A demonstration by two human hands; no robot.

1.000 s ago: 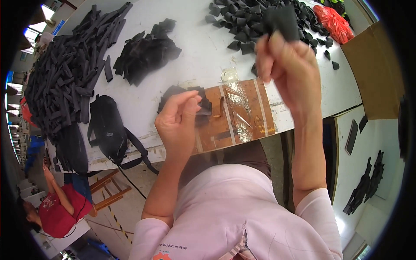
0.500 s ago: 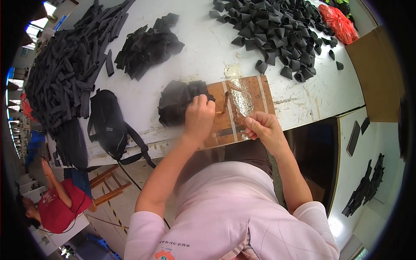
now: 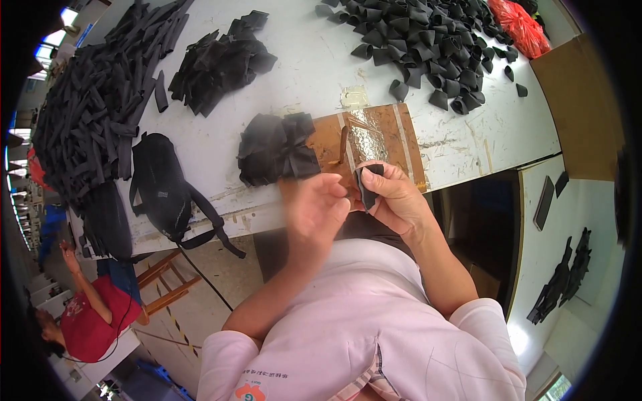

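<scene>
Between the thumb and fingers of my right hand [image 3: 399, 204] is a small black fabric piece [image 3: 369, 187], bent over on itself. Just left of it, my left hand [image 3: 317, 210] hovers with loosely curled fingers apart and nothing seen in them; motion blurs part of it. Both hands are over the table's near edge, in front of a brown wooden board [image 3: 413, 150]. The board carries pale tape strips, a shiny sticky-looking patch [image 3: 370, 142] and a brown stick-like tool [image 3: 344, 144]. At the board's left edge lies a pile of flat black fabric pieces [image 3: 274, 150].
Folded black loops [image 3: 428, 47] are heaped at the far right beside a red plastic bag [image 3: 521, 30]. To the left lie black strips [image 3: 93, 107], another fabric pile [image 3: 221, 63] and a black pouch [image 3: 162, 187] with straps. A cardboard box [image 3: 582, 107] borders the right side.
A black fabric piece now shows in my right hand, folded over. My left hand has left the near pile and come toward me and right, beside my right hand.
</scene>
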